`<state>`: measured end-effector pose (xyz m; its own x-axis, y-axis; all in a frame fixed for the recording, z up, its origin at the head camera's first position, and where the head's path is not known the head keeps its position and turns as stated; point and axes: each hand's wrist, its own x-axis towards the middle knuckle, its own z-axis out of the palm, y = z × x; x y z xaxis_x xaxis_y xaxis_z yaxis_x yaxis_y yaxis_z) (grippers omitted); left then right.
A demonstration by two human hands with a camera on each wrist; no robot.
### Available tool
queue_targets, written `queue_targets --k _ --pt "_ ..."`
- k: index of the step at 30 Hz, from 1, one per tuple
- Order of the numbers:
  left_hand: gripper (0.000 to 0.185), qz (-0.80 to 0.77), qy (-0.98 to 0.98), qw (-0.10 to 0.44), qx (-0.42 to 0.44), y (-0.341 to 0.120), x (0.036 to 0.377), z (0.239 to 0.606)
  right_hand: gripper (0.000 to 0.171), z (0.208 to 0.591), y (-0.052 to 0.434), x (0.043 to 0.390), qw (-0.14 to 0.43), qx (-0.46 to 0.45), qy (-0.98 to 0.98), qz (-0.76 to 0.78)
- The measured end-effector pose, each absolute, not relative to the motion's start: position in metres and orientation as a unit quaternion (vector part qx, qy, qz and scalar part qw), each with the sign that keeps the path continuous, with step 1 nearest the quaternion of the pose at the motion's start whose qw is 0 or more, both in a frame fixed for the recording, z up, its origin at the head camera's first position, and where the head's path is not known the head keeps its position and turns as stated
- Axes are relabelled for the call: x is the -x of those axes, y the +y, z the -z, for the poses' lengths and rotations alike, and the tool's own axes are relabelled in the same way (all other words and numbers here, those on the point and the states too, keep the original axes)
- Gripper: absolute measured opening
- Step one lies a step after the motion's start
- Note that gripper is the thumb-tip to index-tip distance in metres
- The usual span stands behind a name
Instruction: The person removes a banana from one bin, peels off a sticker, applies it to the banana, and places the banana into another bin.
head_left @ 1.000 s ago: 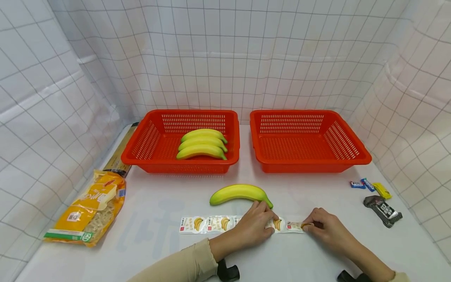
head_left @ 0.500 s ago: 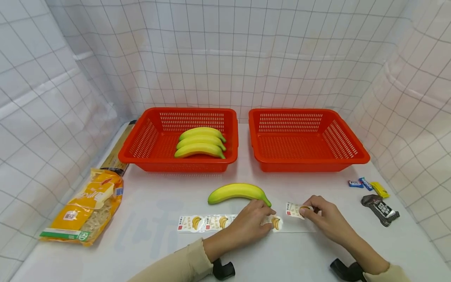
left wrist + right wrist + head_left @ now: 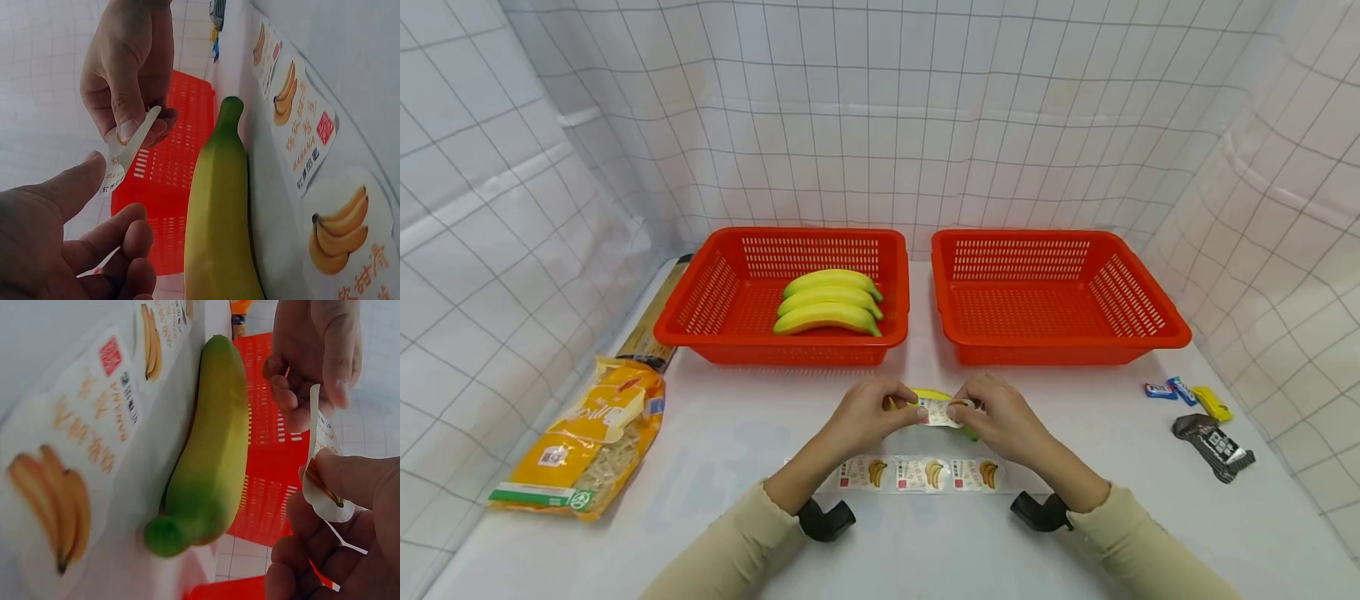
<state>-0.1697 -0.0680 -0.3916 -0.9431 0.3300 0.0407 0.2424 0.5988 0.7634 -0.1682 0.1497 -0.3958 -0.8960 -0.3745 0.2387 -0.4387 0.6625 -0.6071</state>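
Labelling appears underway: the right hand (image 3: 1000,414) pinches 1 sticker (image 3: 935,413) near the banana (image 3: 219,219) on the surface (image 3: 955,546); the left hand (image 3: 867,412), loose-fingered, is beside the sticker's free end. Next move likely calls for alignment, then pressing.

The banana (image 3: 931,393) on the table (image 3: 925,542) is partly hidden by the left hand (image 3: 868,415) and right hand (image 3: 1000,417); the table's near edge is cut off.

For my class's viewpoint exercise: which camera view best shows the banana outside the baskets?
Right wrist: the banana shows whole, end to end. Left wrist crops it at the bottom edge; in the head view, left hand, right hand and sticker hide most of it.
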Motion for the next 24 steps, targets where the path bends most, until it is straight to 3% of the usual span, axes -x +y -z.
queue_targets --k 9,16,24 --pt "0.016 -0.417 0.895 0.035 -0.157 -0.076 0.178 0.393 0.008 0.397 0.128 0.180 0.068 -0.248 -0.902 -0.348" --pt "0.018 -0.396 0.906 -0.001 -0.152 -0.078 0.182 0.390 0.012 0.396 0.117 0.185 0.067 -0.217 -0.911 -0.345" --pt "0.021 -0.382 0.912 0.005 -0.149 -0.082 0.190 0.388 0.014 0.393 0.112 0.193 0.058 -0.185 -0.928 -0.319"
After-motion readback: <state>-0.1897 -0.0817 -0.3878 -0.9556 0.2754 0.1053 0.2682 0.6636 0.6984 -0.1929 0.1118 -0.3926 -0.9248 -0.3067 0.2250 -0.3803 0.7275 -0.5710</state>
